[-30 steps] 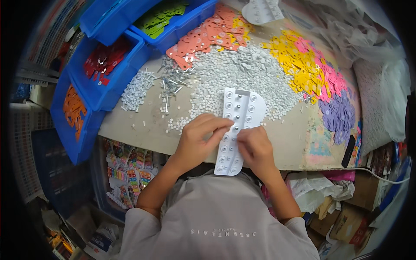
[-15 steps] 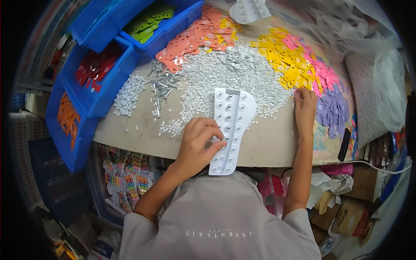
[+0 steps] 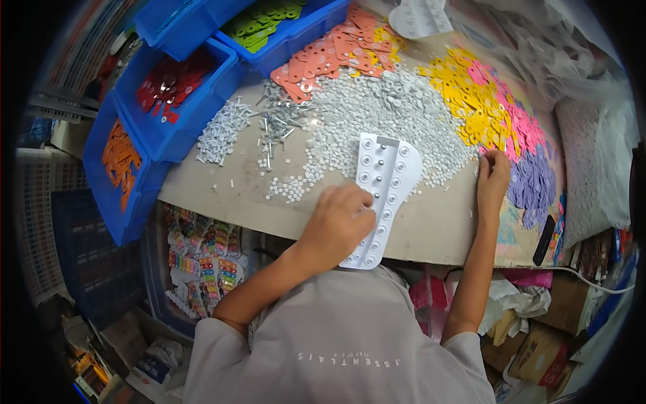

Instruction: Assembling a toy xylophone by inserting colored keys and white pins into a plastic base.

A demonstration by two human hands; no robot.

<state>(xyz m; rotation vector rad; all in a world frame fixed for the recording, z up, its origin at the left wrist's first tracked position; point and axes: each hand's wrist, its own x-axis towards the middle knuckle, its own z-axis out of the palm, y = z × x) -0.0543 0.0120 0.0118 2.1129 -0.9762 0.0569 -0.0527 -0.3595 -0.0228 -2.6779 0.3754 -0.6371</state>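
Observation:
A white foot-shaped plastic tray [image 3: 402, 176], with rows of round studs along both sides and metal posts in its middle channel, lies at the table's front edge against my shirt. My left hand [image 3: 342, 225] is over its lower left side, fingers curled together and slightly blurred. It hides part of the channel, and whatever may be in its fingertips does not show. At the right, my right hand [image 3: 494, 175] rests by the near edge of the yellow tags [image 3: 471, 101], fingers bent and drawn together. A speck of pink shows at its fingertips, too small to name.
White round caps [image 3: 390, 101] are heaped mid-table, with metal pins [image 3: 276, 128] and white pins [image 3: 225, 131] to their left. Coral tags [image 3: 336, 50], pink tags [image 3: 525, 131] and purple tags [image 3: 531, 185] surround them. Blue bins [image 3: 141, 158] stand left; another white tray [image 3: 420, 17] lies far back.
The whole view has shifted, so the table's things appear farther right. My left hand has come farther over the tray, covering more posts. My right hand stays beside the yellow tags.

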